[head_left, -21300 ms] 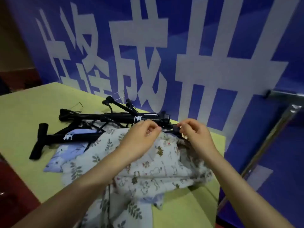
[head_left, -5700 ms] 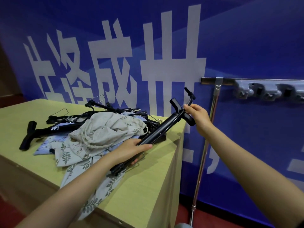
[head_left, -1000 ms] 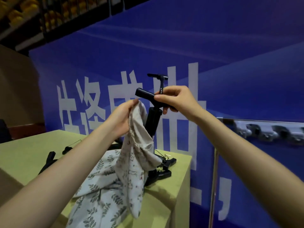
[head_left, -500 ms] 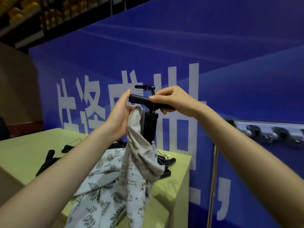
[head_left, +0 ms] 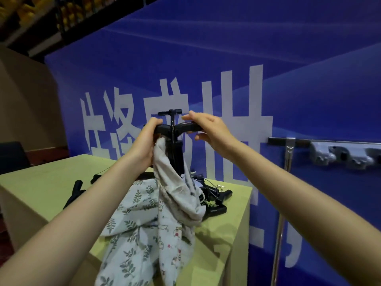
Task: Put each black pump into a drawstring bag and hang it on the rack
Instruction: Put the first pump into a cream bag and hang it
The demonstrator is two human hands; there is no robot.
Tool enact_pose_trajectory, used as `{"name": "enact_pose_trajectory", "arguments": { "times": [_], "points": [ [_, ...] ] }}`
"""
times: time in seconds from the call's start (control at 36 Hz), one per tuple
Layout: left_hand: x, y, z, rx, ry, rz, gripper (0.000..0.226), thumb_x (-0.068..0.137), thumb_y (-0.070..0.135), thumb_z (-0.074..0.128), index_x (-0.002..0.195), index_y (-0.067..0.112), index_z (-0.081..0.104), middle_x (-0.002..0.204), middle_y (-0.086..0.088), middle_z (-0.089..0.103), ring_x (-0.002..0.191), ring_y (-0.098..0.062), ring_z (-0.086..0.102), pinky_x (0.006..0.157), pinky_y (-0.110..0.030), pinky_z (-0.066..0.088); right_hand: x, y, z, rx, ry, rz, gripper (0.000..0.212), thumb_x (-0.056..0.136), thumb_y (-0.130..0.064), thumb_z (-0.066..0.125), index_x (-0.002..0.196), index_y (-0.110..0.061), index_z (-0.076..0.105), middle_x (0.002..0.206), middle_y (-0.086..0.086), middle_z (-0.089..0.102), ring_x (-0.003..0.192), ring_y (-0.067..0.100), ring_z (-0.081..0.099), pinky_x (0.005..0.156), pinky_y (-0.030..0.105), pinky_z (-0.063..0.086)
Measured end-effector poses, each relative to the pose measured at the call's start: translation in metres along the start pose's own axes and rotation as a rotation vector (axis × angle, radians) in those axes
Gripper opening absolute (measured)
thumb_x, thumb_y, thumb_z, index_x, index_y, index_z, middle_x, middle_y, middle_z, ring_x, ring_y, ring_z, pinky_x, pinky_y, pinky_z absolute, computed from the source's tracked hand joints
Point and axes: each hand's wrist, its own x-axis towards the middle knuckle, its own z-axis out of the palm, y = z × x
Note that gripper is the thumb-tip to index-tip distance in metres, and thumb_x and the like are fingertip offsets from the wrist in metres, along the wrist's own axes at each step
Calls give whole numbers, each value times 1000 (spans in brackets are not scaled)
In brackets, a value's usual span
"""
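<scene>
— Two hands on one black pump (head_left: 174,149): where does it stand?

— Upright above the desk's (head_left: 41,182) right edge, its lower half inside a printed drawstring bag (head_left: 177,195). The left hand (head_left: 144,141) grips the T-handle's left end and pinches the bag's mouth; the right hand (head_left: 208,131) curls its fingers around the right end.

— And behind?

— More black pumps (head_left: 214,198) and leaf-print bags (head_left: 132,215) lie on the desk; the rack (head_left: 329,153) is mounted to the right, on a blue banner (head_left: 268,58).
</scene>
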Motion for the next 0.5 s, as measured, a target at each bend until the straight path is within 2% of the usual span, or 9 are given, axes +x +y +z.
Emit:
{"name": "enact_pose_trajectory", "arguments": {
  "times": [0.08, 0.17, 0.22, 0.28, 0.33, 0.42, 0.5],
  "points": [
    [0, 0, -13, -72, 48, -40, 33, 91, 41, 50, 88, 12, 66, 81, -8, 70, 81, -24, 66, 86, -37, 52, -6, 24, 8, 164, 72, 161, 43, 102, -45, 37, 99, -15, 67, 90, 6, 70, 84, 17, 63, 68, 26, 47],
    [0, 1, -21, -126, 84, -57, 41, 89, 43, 52, 106, 8, 63, 92, -12, 67, 83, -25, 65, 81, -35, 53, -14, 55, 11, 97, -53, 300, 57, 103, -49, 25, 104, -13, 69, 101, 7, 70, 92, 19, 63, 80, 33, 48],
    [0, 0, -25, -142, 109, -53, 37, 89, 44, 54, 100, 10, 64, 84, -10, 67, 77, -24, 65, 80, -35, 52, -19, 74, 14, 34, -184, 397, 49, 101, -46, 35, 108, -11, 68, 105, 7, 66, 95, 21, 61, 85, 35, 48],
    [-1, -2, -26, -151, 111, -58, 34, 89, 45, 55, 91, 13, 65, 77, -7, 66, 73, -22, 64, 80, -35, 52, -27, 83, 17, -28, -338, 468, 48, 95, -41, 51, 117, 0, 64, 102, 9, 60, 89, 20, 57, 79, 32, 49],
    [-2, -2, -28, -145, 111, -61, 34, 90, 46, 54, 88, 14, 66, 77, -6, 66, 75, -22, 64, 79, -35, 52, -34, 84, 23, -105, -443, 472, 44, 95, -32, 54, 119, 5, 61, 98, 9, 58, 82, 15, 55, 74, 28, 49],
    [-3, -2, -28, -150, 85, -62, 36, 93, 45, 50, 86, 14, 66, 76, -7, 68, 73, -22, 66, 73, -33, 54, -39, 82, 29, -125, -404, 441, 33, 96, -20, 54, 109, 8, 63, 98, 13, 61, 87, 19, 57, 81, 34, 51],
    [-2, -2, -31, -131, 89, -50, 38, 95, 44, 46, 88, 13, 66, 84, -11, 70, 75, -24, 68, 64, -29, 58, -36, 79, 31, -128, -320, 409, 31, 96, -22, 58, 104, 7, 63, 101, 20, 64, 89, 24, 60, 87, 40, 52]
  ]
}}
